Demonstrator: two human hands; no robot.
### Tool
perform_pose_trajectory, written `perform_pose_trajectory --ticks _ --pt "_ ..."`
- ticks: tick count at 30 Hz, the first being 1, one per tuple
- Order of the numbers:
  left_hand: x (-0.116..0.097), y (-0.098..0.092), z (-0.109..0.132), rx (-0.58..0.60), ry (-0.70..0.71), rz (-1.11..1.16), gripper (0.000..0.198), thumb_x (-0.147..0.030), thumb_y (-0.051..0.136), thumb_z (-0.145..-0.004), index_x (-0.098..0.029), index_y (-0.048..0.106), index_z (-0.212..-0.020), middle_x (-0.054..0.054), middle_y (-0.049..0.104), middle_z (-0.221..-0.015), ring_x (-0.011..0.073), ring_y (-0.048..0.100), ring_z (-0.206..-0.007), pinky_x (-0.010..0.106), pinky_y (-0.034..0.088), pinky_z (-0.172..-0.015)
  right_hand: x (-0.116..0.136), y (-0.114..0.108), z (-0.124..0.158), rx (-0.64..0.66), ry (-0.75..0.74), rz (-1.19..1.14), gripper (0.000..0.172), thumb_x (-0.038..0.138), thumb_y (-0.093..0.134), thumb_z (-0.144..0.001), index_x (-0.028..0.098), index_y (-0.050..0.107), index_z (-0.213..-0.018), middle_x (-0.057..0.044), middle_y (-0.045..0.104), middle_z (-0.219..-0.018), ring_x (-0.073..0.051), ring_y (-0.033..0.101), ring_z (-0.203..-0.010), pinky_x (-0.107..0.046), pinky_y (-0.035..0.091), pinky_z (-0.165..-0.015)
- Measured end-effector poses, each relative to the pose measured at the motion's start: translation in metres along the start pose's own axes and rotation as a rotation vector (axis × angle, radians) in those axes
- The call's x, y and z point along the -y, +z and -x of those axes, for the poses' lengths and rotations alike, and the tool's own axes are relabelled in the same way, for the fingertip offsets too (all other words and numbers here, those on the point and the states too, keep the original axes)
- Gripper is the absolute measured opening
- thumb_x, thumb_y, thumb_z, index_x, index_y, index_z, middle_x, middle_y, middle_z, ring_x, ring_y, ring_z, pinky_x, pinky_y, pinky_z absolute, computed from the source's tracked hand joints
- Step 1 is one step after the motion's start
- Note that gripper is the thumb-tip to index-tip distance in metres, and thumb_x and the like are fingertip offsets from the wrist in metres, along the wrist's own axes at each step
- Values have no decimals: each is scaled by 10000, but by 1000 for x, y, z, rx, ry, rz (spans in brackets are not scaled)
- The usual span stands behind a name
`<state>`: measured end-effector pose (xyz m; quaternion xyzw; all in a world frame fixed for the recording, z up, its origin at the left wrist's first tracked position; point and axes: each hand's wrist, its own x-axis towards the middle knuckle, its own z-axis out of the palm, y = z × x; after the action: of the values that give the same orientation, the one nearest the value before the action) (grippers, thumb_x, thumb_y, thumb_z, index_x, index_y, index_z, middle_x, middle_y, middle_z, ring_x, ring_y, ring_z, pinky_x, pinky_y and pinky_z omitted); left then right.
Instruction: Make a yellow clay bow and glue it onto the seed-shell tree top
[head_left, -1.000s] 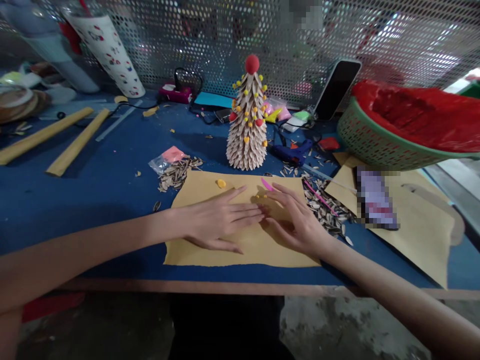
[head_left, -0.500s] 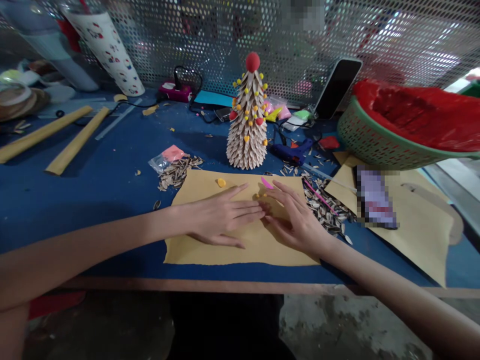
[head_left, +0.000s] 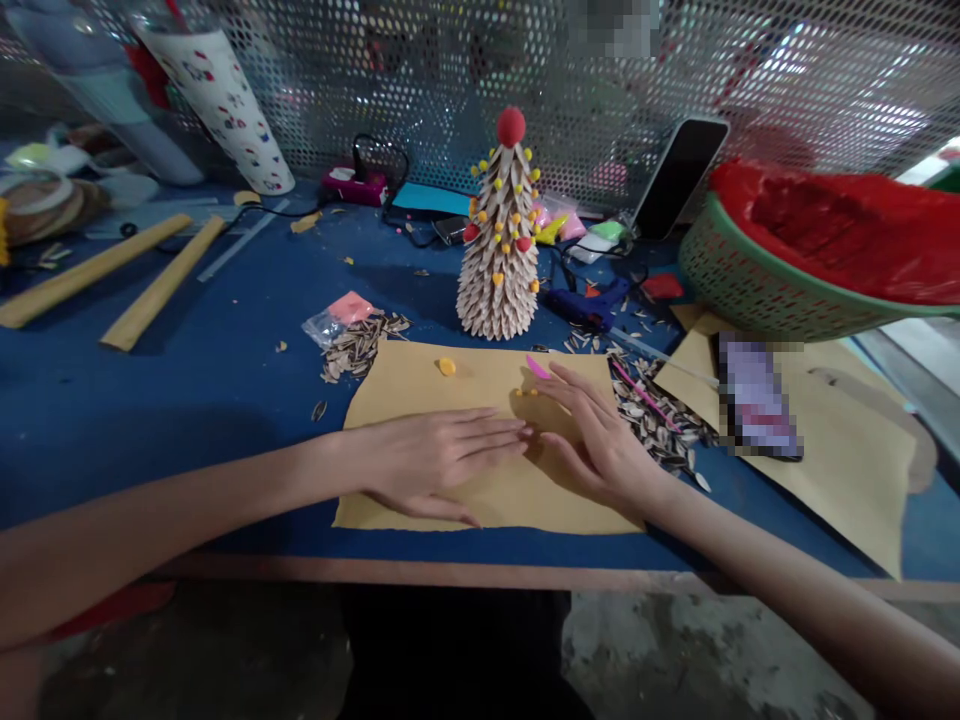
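My left hand point(head_left: 439, 460) lies flat, palm down, over a sheet of brown paper point(head_left: 412, 385), its fingers stretched toward the right. Whatever may be under its fingertips is hidden. Opposite it, my right hand point(head_left: 600, 435) hovers or rests at the paper's right side with fingers spread and nothing visible in them. Small yellow balls point(head_left: 526, 393) sit on the paper by my right fingertips, near a pink blade-like piece point(head_left: 537, 367). A yellow lump of clay point(head_left: 447, 367) lies near the far edge. Beyond the paper stands a seed-shell tree point(head_left: 498, 260) with a red ball on top.
Sunflower seed shells point(head_left: 660, 430) are scattered right of the paper, with another pile point(head_left: 364, 345) at its left corner. A blue glue gun point(head_left: 589, 302) lies behind. A green basket point(head_left: 757, 285) with red plastic stands right; a patterned tumbler point(head_left: 232, 120) stands back left.
My left hand has shifted slightly down toward me, and its fingers have drawn a little apart from my right hand. The right hand has barely moved. The camera view has shifted slightly.
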<state>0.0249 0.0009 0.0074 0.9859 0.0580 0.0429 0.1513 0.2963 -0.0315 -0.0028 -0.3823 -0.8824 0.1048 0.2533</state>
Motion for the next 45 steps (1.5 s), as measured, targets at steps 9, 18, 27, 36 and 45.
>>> perform_pose_trajectory --ticks 9,18,27,36,45 --pt "4 -3 3 -16 4 65 825 -545 487 -991 37 279 -1538 219 267 -1621 273 204 -1549 409 202 -1295 -1 0 1 23 7 -28 536 285 493 -1003 176 320 -1498 -191 471 -1525 -313 315 -1515 -588 429 -1165" --pt "6 -2 5 -10 -12 118 838 -540 503 -983 -11 223 -1570 190 224 -1645 261 171 -1558 413 209 -1294 0 0 0 37 31 -38 517 299 483 -1008 184 330 -1488 -187 449 -1547 -312 305 -1520 -590 419 -1169" --pt "-3 -4 6 50 83 131 821 -524 496 -993 -33 202 -1582 170 210 -1649 235 194 -1553 354 137 -1305 1 0 -1 39 27 -41 536 302 483 -1009 188 306 -1502 -190 431 -1560 -310 316 -1516 -578 428 -1166" --pt "8 -6 4 60 65 113 845 -564 465 -996 -22 189 -1582 162 142 -1665 242 101 -1570 369 136 -1305 1 -1 -1 50 19 -44 527 285 490 -1010 178 309 -1494 -204 437 -1550 -312 320 -1514 -584 436 -1162" --pt "10 -9 3 110 92 87 756 -513 370 -1041 -11 194 -1578 150 170 -1660 205 110 -1568 335 96 -1308 1 3 -2 16 13 -18 641 299 586 -960 174 289 -1514 -190 441 -1552 -317 220 -1550 -614 383 -1188"
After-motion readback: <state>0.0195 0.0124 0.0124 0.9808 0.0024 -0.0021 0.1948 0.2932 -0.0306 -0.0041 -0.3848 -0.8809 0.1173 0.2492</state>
